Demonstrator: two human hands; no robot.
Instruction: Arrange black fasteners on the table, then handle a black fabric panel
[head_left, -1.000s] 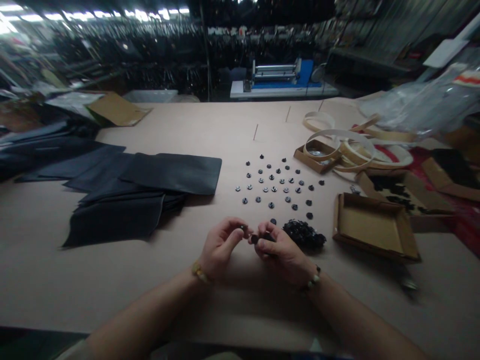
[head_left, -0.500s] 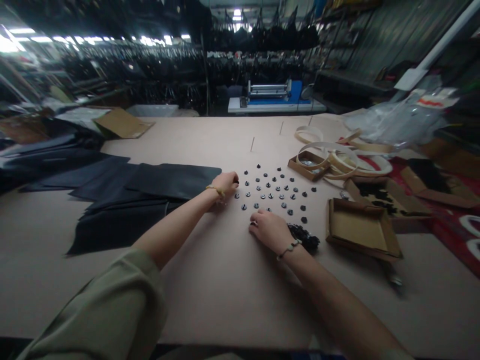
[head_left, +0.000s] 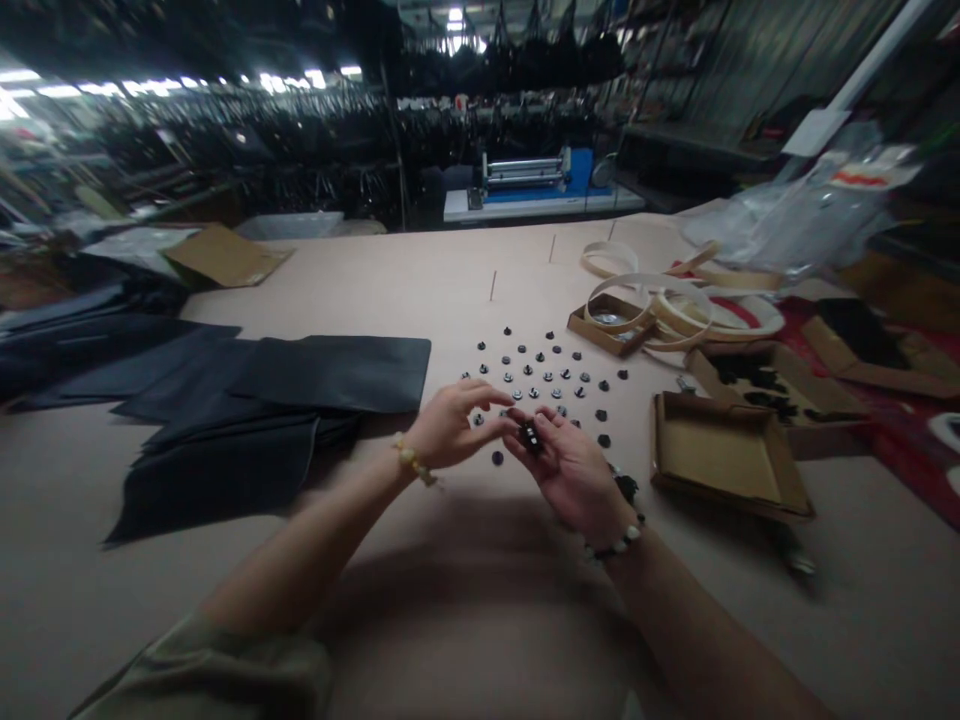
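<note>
Some small dark pieces [head_left: 531, 436] sit in the half-curled right hand [head_left: 574, 468], best kept cupped and level; left hand [head_left: 457, 424] part-open, any hold unclear.

Two bracelets [head_left: 409, 457], one behind the left grip [head_left: 454, 425] and one behind the right grip [head_left: 566, 465]; beyond both, over twenty dark studs [head_left: 533, 393], three thin rods [head_left: 493, 286], one roller machine [head_left: 577, 175]; rightward, at least four cardboard boxes [head_left: 727, 452].

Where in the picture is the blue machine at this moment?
In the head view, the blue machine stands at the back, slightly right of centre, on a white bench beyond the far edge of the table.
</note>
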